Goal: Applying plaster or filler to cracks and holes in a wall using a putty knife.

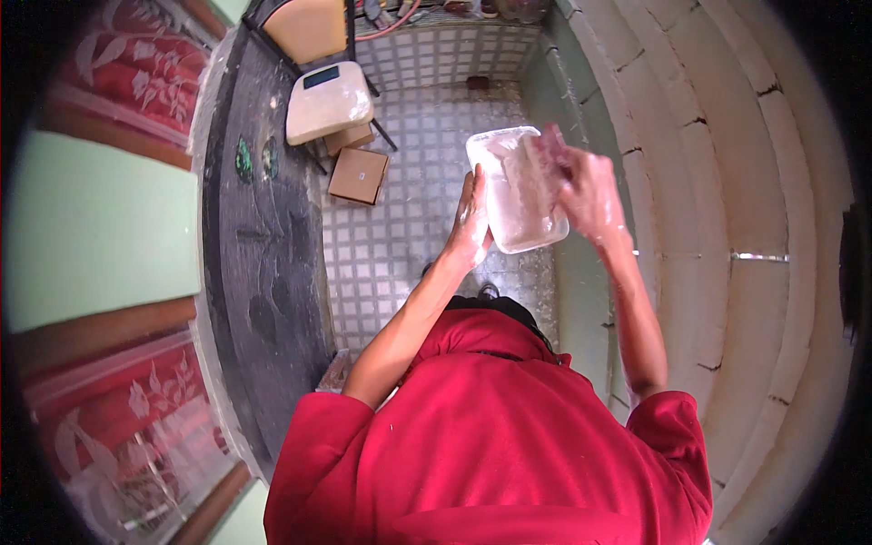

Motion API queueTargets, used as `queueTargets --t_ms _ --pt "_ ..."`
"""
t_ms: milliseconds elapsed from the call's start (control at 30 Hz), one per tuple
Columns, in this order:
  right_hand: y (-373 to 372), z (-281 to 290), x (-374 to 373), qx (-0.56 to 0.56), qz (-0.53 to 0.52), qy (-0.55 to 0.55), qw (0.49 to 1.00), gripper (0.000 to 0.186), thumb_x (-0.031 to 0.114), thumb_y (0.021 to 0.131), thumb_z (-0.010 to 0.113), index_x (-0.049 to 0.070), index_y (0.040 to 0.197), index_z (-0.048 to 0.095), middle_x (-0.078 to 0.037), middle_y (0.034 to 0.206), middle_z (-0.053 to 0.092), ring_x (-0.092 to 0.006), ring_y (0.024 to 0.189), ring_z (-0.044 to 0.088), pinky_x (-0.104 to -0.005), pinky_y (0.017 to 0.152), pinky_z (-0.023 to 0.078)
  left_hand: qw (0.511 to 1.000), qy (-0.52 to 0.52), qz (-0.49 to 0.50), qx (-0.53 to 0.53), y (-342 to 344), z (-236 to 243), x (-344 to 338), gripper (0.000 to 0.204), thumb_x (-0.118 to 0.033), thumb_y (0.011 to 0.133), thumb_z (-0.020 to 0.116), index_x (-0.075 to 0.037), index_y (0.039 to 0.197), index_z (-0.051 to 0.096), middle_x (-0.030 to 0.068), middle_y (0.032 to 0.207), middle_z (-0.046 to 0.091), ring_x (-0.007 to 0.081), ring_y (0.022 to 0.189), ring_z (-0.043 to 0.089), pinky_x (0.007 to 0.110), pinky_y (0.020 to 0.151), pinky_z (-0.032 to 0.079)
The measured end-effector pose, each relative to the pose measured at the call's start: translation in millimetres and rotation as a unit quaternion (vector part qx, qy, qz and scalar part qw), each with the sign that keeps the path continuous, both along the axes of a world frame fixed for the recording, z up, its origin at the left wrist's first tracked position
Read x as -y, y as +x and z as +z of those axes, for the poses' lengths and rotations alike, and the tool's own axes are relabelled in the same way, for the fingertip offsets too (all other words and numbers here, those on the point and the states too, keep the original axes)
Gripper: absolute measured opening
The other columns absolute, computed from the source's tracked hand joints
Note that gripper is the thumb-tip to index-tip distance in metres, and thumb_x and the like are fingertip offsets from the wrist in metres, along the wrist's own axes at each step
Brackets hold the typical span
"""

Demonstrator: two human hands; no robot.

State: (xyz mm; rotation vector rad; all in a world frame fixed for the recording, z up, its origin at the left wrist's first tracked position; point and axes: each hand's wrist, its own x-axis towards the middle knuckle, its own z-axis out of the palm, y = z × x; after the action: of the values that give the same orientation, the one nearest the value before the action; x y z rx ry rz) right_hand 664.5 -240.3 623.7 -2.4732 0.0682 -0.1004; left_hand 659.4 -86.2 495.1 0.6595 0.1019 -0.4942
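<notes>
A white plastic tray, rectangular with rounded corners and smeared inside with pale wet material, is held out in front of me over the floor. My left hand grips it along its left side, with white smears on the fingers and wrist. Over the tray's right part, my right hand has its fingers closed round a reddish object, possibly a brush or scraper, too blurred to name for sure. White smears show on that hand as well.
A padded chair with a dark flat item stands upper left, cardboard boxes beside it on the tiled floor. A dark ledge runs along the left below red-curtained windows. A pale block wall rises closely on the right.
</notes>
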Motion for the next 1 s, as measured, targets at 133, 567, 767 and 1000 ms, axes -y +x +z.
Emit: queueTargets --t_ms 133,567,767,1000 --pt "-14.5 -13.2 -16.1 0.034 0.093 -0.046 0.994 0.023 0.002 0.074 0.055 -0.005 0.094 0.065 -0.031 0.075 0.055 -0.0464 0.072 0.058 -0.0464 0.067 0.048 0.997 0.068 -0.027 -0.013 3.9 13.3 12.7 0.064 -0.062 0.094 0.041 -0.013 0.135 0.034 0.0072 0.131 0.048 0.0208 0.12 0.051 0.041 0.098 0.047" --pt "-36.0 10.0 18.2 0.001 -0.104 0.057 0.993 0.027 0.014 0.08 0.055 -0.009 0.091 0.06 -0.028 0.072 0.057 -0.0347 0.06 0.056 -0.0406 0.064 0.047 0.991 -0.032 -0.13 -0.021 18.0 3.6 29.5 0.07 -0.06 0.093 0.044 -0.01 0.141 0.034 0.0081 0.135 0.049 0.0217 0.122 0.051 0.041 0.102 0.045" --pt "-39.9 -16.5 46.2 -0.007 -0.112 0.098 0.989 0.031 0.018 0.077 0.058 -0.009 0.091 0.06 -0.026 0.069 0.056 -0.0299 0.06 0.057 -0.0406 0.064 0.047 0.986 -0.035 -0.161 0.0 16.1 7.7 66.3 0.069 -0.059 0.093 0.045 -0.01 0.141 0.034 0.009 0.136 0.049 0.0222 0.121 0.053 0.04 0.101 0.046" --pt "-70.8 13.9 80.1 0.025 -0.187 0.051 0.981 0.03 0.018 0.077 0.055 -0.008 0.089 0.06 -0.027 0.069 0.056 -0.0382 0.06 0.053 -0.0414 0.063 0.046 0.981 -0.04 -0.188 0.019 7.5 14.5 94.5 0.072 -0.06 0.093 0.044 -0.009 0.143 0.031 0.0115 0.138 0.047 0.0251 0.122 0.052 0.043 0.102 0.045"
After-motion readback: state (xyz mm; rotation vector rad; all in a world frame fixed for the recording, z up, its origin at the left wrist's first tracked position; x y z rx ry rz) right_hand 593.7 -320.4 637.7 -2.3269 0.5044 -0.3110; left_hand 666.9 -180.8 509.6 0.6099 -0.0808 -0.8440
